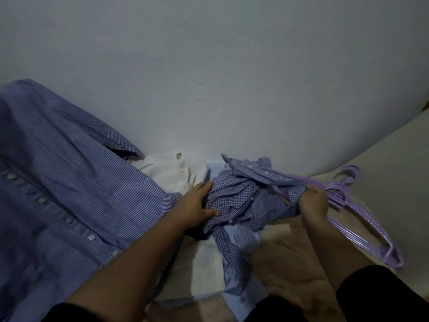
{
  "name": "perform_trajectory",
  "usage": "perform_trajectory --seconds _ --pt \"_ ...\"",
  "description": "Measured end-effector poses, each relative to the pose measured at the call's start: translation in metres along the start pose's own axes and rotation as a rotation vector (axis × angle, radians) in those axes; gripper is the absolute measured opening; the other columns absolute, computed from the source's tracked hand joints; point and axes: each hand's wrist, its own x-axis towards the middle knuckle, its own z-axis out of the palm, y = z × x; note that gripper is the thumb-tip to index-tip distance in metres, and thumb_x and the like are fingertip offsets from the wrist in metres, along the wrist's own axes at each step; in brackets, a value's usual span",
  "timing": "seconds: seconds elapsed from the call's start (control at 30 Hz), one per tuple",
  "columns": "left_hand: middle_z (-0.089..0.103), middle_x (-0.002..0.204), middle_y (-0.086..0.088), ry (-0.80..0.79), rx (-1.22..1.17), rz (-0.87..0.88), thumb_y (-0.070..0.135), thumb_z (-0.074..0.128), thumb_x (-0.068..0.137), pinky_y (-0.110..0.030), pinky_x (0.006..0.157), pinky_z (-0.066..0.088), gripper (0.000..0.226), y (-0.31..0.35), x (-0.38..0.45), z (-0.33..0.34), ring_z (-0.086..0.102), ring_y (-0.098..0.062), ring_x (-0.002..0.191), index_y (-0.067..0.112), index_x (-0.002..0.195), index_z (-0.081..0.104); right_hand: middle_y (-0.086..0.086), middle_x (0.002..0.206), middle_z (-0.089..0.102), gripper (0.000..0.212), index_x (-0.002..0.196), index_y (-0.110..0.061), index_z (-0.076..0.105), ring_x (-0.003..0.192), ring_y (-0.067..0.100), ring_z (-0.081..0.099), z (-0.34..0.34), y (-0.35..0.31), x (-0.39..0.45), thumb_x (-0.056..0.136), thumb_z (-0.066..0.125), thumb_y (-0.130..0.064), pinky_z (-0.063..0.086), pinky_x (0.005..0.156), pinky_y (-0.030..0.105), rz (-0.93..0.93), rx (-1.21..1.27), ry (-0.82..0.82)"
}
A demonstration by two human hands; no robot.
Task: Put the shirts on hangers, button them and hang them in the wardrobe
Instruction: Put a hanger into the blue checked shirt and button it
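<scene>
At far left, a blue striped shirt (58, 182) lies spread on the bed (383, 173), its row of buttons facing up. Just beside it, against the wall (209, 66), sits a crumpled white shirt (171, 170). My left hand (197, 205) rests on the bunched checked shirt (241, 201) at centre, fingers fairly straight, thumb pressed into the cloth. A pale striped shirt (243, 238) lies under the checked one. My right hand (313, 203) has its fingers curled round the right edge of the checked shirt. Whether it also touches the purple hangers (362, 219) stacked just beside it on the bed, I cannot tell.
</scene>
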Motion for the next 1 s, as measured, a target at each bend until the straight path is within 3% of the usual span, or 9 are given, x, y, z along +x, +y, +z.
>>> perform_trajectory --seconds 0.13,0.33,0.53,0.63,0.73,0.83,0.87,0.93,1.0 --pt "0.024 0.157 0.003 -0.016 -0.056 -0.009 0.044 0.076 0.076 -0.034 0.113 0.029 0.098 -0.006 0.001 0.013 0.03 -0.017 0.141 0.022 0.153 0.018 0.021 0.135 0.048 0.038 0.132 -0.003 0.046 0.12 0.038 0.047 -0.005 0.013 -0.008 0.096 0.042 -0.014 0.039 0.098 0.045 -0.02 -0.06 -0.058" --pt "0.049 0.143 0.002 -0.078 -0.173 -0.037 0.028 0.076 0.079 -0.027 0.106 0.038 0.081 -0.003 0.005 0.025 0.05 -0.017 0.127 0.03 0.147 0.033 0.011 0.136 0.049 0.048 0.134 -0.012 0.048 0.127 0.029 0.042 0.025 -0.002 -0.047 0.09 0.06 -0.027 0.034 0.105 0.049 -0.599 -0.242 -0.259" --pt "0.073 0.091 0.009 -0.425 -0.121 0.059 0.034 0.08 0.073 -0.026 0.086 0.05 0.031 0.006 0.004 0.026 0.066 -0.011 0.086 0.023 0.102 0.074 -0.005 0.154 0.026 0.081 0.149 -0.033 0.015 0.141 0.019 0.025 0.041 -0.013 -0.061 0.084 0.061 -0.051 0.02 0.112 0.053 -0.651 -0.414 -0.443" --pt "0.071 0.078 0.01 -0.285 -0.246 -0.058 0.052 0.078 0.069 -0.028 0.081 0.052 0.032 0.009 0.005 0.023 0.065 -0.006 0.077 0.023 0.084 0.077 -0.007 0.149 0.037 0.075 0.148 -0.041 0.011 0.136 0.022 0.036 0.031 -0.009 -0.057 0.088 0.056 -0.045 0.017 0.113 0.048 -0.53 -0.568 -0.549" --pt "0.065 0.066 -0.001 0.0 -0.267 -0.113 0.061 0.072 0.071 -0.031 0.068 0.052 0.046 0.009 0.009 0.023 0.061 -0.012 0.064 0.016 0.065 0.063 -0.007 0.142 0.047 0.049 0.138 -0.037 0.041 0.132 0.02 0.04 0.025 0.004 -0.05 0.091 0.053 -0.041 0.02 0.113 0.045 -0.46 -0.517 -0.628" --pt "0.062 0.075 -0.004 0.15 -0.268 -0.028 0.05 0.074 0.074 -0.037 0.068 0.05 0.036 0.009 0.014 0.028 0.06 -0.021 0.072 0.019 0.07 0.056 0.001 0.091 0.067 0.009 0.089 -0.023 0.067 0.087 0.02 0.06 0.017 0.01 -0.051 0.091 0.06 -0.027 0.045 0.082 0.037 -0.404 -0.129 -0.7" --pt "0.061 0.084 -0.003 0.167 -0.276 0.005 0.047 0.074 0.074 -0.037 0.073 0.05 0.032 0.01 0.015 0.029 0.059 -0.021 0.08 0.021 0.077 0.056 0.005 0.077 0.063 0.018 0.075 -0.017 0.061 0.075 0.022 0.058 0.013 0.007 -0.054 0.091 0.059 -0.022 0.043 0.07 0.034 -0.342 -0.012 -0.662" --pt "0.059 0.112 -0.003 0.125 -0.234 0.057 0.05 0.069 0.071 -0.037 0.092 0.046 0.038 0.014 0.017 0.029 0.054 -0.019 0.107 0.022 0.096 0.059 0.009 0.081 0.065 0.023 0.074 -0.013 0.061 0.077 0.024 0.059 0.006 0.002 -0.053 0.094 0.055 -0.022 0.045 0.071 0.035 -0.188 0.181 -0.545" --pt "0.053 0.131 -0.002 0.069 -0.181 0.058 0.058 0.063 0.071 -0.042 0.104 0.039 0.054 0.018 0.02 0.031 0.048 -0.02 0.122 0.024 0.112 0.06 0.007 0.099 0.065 0.021 0.093 -0.012 0.064 0.09 0.022 0.059 0.0 -0.002 -0.049 0.097 0.049 -0.026 0.047 0.081 0.036 -0.104 0.294 -0.444"
